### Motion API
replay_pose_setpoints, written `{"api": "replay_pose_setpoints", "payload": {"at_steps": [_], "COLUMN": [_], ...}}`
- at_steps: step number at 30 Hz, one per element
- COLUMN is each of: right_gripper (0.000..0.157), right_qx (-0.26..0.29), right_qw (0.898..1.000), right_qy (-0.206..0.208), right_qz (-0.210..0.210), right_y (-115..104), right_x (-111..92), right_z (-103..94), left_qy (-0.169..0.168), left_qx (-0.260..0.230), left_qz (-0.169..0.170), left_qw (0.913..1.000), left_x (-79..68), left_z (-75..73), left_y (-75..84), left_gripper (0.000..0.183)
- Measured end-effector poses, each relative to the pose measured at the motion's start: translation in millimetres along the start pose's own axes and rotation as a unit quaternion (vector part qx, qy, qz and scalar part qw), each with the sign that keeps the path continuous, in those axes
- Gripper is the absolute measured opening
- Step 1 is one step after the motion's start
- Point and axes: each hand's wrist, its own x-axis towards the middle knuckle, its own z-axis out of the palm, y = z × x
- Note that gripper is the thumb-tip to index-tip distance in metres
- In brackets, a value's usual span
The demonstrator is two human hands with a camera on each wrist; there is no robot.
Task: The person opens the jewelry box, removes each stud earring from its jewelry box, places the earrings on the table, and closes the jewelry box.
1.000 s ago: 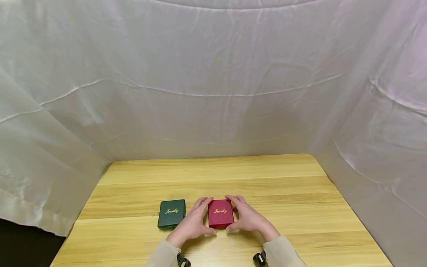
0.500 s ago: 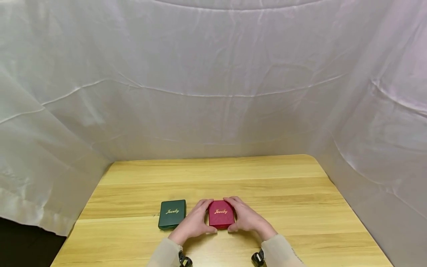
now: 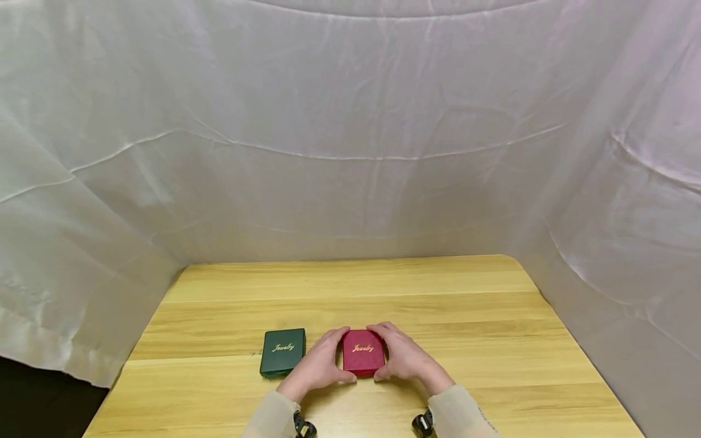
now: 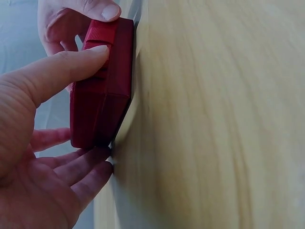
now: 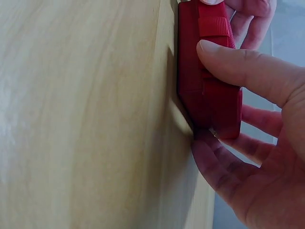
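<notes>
A red jewelry box with gold "Jewelry" lettering lies closed on the wooden table, between both hands. My left hand grips its left side, thumb on the front face and fingers round the far side. From the right, my right hand holds it likewise. A ribbed red ribbon bow decorates the front face, and both thumbs press beside or on it in the wrist views. In the left wrist view the box appears to rest on the tabletop. Its far edge is partly hidden by fingers.
A dark green jewelry box with the same lettering lies left of the left hand, close to that wrist. The wooden table reaches back to a pale cloth curtain, which also hangs along both sides.
My right hand has moved slightly left and come against the red box, its fingers now round the far right corner. Both hands have stayed nearly still over the last half second.
</notes>
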Motion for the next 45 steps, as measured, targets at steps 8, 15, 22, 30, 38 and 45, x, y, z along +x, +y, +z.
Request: {"api": "replay_pose_setpoints", "payload": {"at_steps": [8, 15, 22, 30, 38, 45], "right_gripper": [0.095, 0.095, 0.094, 0.094, 0.094, 0.093], "right_qx": [-0.005, -0.004, -0.005, -0.001, 0.007, 0.02], "right_qw": [1.0, 1.0, 1.0, 1.0, 1.0, 1.0], "right_qy": [0.004, 0.005, 0.011, 0.017, 0.0, -0.014], "right_qz": [-0.009, -0.007, -0.005, 0.001, 0.01, 0.017], "right_y": [1, 1, 0, -1, 2, 3], "right_x": [0, 0, 0, 0, 4, 6], "right_z": [1.5, 0.6, 0.2, -0.8, -5.7, -9.1], "left_qy": [0.0, -0.005, -0.008, -0.013, -0.013, -0.007], "left_qx": [-0.001, -0.005, -0.007, -0.002, 0.023, 0.038], "left_qz": [0.008, 0.003, 0.001, 0.003, 0.015, 0.012], "left_qw": [1.0, 1.0, 0.9999, 0.9999, 0.9995, 0.9992], "left_x": [3.0, 5.9, 7.0, 6.3, 5.3, 5.7], "left_z": [0.8, 0.0, 0.2, 0.2, 4.1, 5.9], "left_y": [-0.7, 0.8, -0.4, 0.9, 0.8, 3.8], "left_gripper": [0.096, 0.095, 0.095, 0.096, 0.1, 0.102]}}
